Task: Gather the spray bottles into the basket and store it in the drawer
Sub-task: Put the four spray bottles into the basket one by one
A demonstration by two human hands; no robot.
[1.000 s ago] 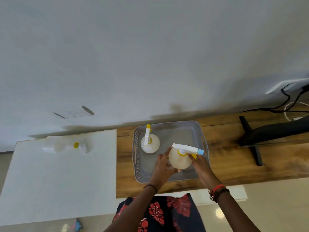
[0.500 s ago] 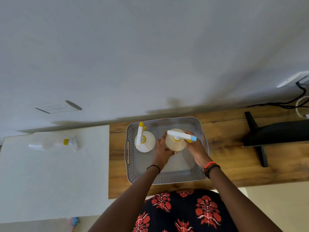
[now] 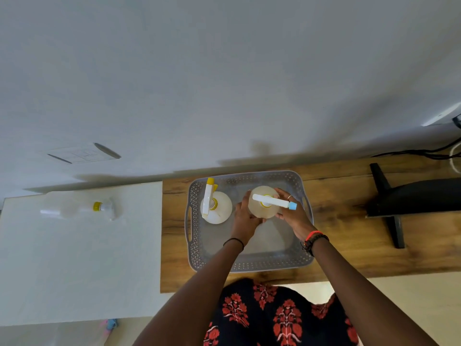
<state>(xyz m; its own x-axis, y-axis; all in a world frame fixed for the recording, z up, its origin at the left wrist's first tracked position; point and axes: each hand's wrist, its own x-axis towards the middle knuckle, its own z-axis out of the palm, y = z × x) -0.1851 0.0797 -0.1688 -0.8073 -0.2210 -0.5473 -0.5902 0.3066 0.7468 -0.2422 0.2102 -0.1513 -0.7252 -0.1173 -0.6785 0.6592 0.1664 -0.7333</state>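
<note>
The blue-tipped spray bottle point(image 3: 259, 211) is held upright in the basket's point(image 3: 249, 267) far half, gripped by the left hand point(image 3: 245, 219) on one side and the right hand point(image 3: 292, 217) on the other. A yellow-tipped spray bottle point(image 3: 220, 214) is stood by the basket's left wall. Bare floor is seen toward the basket's near rim, close to the tabletop's point(image 3: 349, 253) front edge. A third spray bottle point(image 3: 72, 211) is laid well left of the basket.

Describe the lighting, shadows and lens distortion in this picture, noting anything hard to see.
Head view: soft, even light; a dim shadow band lies on the wall behind the basket; the wide lens bows the wooden table's edges; the clear bottle lying on the white surface nearly washes out.
</note>
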